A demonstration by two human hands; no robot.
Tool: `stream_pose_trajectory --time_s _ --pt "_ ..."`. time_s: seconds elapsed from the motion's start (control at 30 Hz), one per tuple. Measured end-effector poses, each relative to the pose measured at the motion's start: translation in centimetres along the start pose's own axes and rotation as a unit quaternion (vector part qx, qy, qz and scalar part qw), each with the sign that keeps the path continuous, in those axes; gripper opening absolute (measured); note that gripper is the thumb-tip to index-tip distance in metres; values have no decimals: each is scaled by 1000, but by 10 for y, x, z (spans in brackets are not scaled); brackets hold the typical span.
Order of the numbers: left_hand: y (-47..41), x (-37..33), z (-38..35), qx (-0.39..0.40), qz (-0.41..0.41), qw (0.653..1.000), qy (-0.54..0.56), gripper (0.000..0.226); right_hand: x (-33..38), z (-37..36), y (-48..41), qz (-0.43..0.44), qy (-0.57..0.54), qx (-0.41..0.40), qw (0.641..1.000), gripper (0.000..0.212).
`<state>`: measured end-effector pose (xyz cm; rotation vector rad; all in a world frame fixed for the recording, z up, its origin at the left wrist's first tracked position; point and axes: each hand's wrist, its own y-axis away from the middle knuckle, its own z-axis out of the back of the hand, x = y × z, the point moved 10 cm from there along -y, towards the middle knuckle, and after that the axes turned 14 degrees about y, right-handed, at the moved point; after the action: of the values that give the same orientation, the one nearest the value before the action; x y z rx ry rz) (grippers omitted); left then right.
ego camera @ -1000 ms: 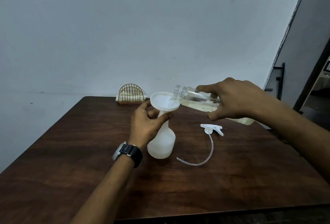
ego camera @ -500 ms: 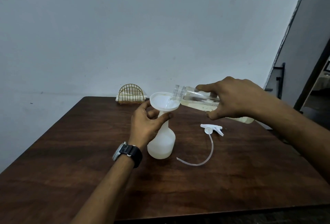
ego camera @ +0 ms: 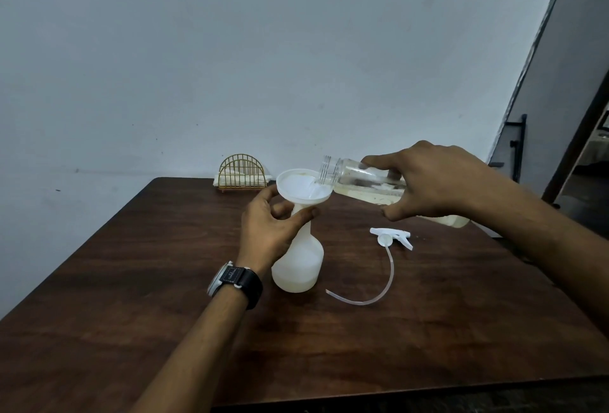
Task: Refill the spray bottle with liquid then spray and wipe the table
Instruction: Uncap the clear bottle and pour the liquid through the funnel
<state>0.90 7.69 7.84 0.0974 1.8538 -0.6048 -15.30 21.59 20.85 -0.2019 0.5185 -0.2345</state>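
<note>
A white spray bottle [ego camera: 300, 264] stands upright on the dark wooden table [ego camera: 131, 280], with a little liquid at its bottom. A white funnel [ego camera: 301, 188] sits in its neck. My left hand [ego camera: 270, 231] grips the neck just under the funnel. My right hand [ego camera: 431, 182] holds a clear bottle [ego camera: 359, 178] tipped nearly level, its mouth over the funnel's right rim, and pale liquid runs into the funnel. The white spray head [ego camera: 392, 236] with its curved tube lies on the table to the right of the spray bottle.
A gold wire holder [ego camera: 243, 171] with white napkins stands at the table's back edge against the wall. A dark doorway and a black bracket [ego camera: 517, 145] are at the far right. The table's front edge runs along the bottom.
The clear bottle's mouth has tipped slightly further over the funnel. Both hands have stayed where they were.
</note>
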Motion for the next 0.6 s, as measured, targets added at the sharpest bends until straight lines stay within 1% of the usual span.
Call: stream_pose_trajectory --time_s 0.6 --pt "1 -4 0 1 -10 1000 -14 75 1 1 0 4 1 -4 1000 83"
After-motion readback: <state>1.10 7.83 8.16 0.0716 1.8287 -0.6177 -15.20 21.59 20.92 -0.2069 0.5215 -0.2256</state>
